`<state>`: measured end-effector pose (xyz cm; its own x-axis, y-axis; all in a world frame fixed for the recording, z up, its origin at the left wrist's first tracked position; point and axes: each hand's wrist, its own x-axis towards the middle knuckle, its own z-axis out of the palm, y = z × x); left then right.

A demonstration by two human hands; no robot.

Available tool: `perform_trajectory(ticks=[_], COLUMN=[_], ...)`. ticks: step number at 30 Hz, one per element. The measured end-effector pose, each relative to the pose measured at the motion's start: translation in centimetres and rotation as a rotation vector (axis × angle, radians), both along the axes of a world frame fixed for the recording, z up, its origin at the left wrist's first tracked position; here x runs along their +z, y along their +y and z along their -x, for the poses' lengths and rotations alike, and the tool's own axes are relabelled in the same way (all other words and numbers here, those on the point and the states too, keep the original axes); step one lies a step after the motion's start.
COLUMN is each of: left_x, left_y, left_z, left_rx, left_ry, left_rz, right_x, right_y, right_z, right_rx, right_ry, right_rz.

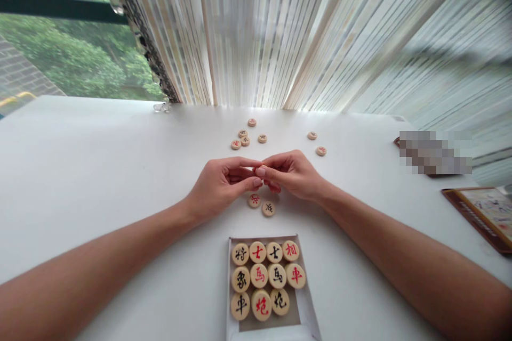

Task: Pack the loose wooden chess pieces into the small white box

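Observation:
My left hand point(228, 178) and my right hand point(294, 175) meet fingertip to fingertip above the white table. Between them, mostly hidden by the fingers, is a small pale wooden xiangqi piece point(262, 167). My right thumb and forefinger pinch it, and the curved left fingers close in on it from the other side. Just below the hands lie a red-marked piece point(254, 201) and a black-marked piece point(268, 209). Nearer to me stands an open white box point(301, 298) with rows of pieces, characters facing up, some red and some black.
Beyond my hands, several loose pieces point(245, 141) form a cluster, with two more pieces point(316, 144) farther right. A brown-edged printed item point(476, 218) lies at the right edge. A striped curtain point(260, 37) hangs behind the table point(120, 170), beside a window.

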<state>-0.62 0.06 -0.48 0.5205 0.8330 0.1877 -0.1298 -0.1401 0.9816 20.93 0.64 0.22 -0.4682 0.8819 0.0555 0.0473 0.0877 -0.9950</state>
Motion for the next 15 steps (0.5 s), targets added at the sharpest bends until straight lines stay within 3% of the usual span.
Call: perform_trajectory(ticks=[15], left_x=[0.03], left_y=[0.11], left_z=[0.01], left_rx=[0.043], left_ry=[-0.046], left_rz=[0.096], right_x=[0.43], right_y=[0.02], right_z=[-0.32], right_rx=[0.082], right_ry=[0.031], right_rz=[-0.068])
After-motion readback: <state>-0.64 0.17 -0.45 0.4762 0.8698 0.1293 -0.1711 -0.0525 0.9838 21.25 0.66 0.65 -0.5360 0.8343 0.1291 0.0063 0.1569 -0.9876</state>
